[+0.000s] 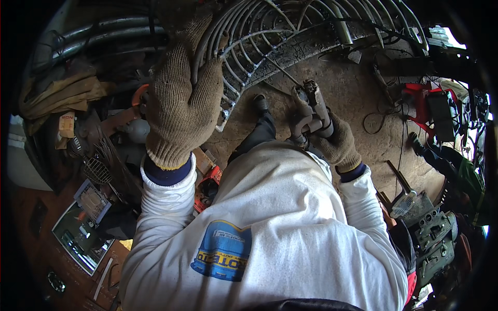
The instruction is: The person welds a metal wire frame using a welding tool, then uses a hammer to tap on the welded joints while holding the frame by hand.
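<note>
A curved grille of welded metal rods (249,49) spans the top of the head view. My left hand (184,103), in a tan knitted glove, is closed around rods at the grille's left edge. Right of centre, my gloved right hand (338,142) is wrapped around a worn electrode holder (317,111). From the holder's jaws a thin welding rod (282,70) slants up to the left toward the grille. Whether its tip touches the grille, I cannot tell. Small shiny spots dot the rod joints near my left hand.
On the left are a tan cloth (67,93), a small box (66,124) and an open tool case (78,238). A red plastic chair (419,106) stands at right, cables (381,122) beside it. Another person (461,163) is at the right edge, above metal machine parts (436,233).
</note>
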Demonstrator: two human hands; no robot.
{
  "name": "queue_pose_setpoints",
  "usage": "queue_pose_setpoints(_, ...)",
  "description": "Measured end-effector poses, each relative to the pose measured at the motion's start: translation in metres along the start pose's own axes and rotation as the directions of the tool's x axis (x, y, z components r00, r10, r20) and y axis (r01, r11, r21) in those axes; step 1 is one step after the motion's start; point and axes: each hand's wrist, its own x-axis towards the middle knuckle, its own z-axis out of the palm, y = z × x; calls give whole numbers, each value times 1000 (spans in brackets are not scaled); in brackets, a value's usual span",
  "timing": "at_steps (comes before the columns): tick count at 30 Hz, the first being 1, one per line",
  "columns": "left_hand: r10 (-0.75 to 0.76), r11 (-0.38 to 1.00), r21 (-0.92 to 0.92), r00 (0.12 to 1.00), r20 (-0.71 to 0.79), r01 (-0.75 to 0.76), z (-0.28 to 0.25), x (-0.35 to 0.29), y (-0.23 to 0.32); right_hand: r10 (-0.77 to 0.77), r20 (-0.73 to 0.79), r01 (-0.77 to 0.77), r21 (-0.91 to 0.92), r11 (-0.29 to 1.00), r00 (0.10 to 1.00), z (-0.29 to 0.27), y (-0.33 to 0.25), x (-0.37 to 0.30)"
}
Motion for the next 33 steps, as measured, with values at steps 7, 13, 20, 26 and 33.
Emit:
queue_pose_setpoints(7, 5, 1000, -26, 1000, -8, -5, 0, 0, -2, 121, 77, -136, 238, 962, 990, -4, 7, -3)
queue_pose_setpoints(13, -96, 995, -5, 995, 5, 96, -2, -2, -2, 131, 102, -156, 290, 944, 986, -6, 0, -1)
queue_pose_setpoints(20, 17, 1000, 23, 999, -44, -16, -3, -5, -11, 63, 45, -74, 329, 941, 997, -7, -12, -5)
queue_pose_setpoints(26, -147, 976, -170, 988, -40, 138, -3, -10, -16, -176, -278, 144, -130, 981, 945, -11, -3, -10)
queue_pose_setpoints(33, -219, 929, -327, 970, -109, 173, 0, -18, -24, -75, -246, 66, -42, 997, 966, -4, -11, -18)
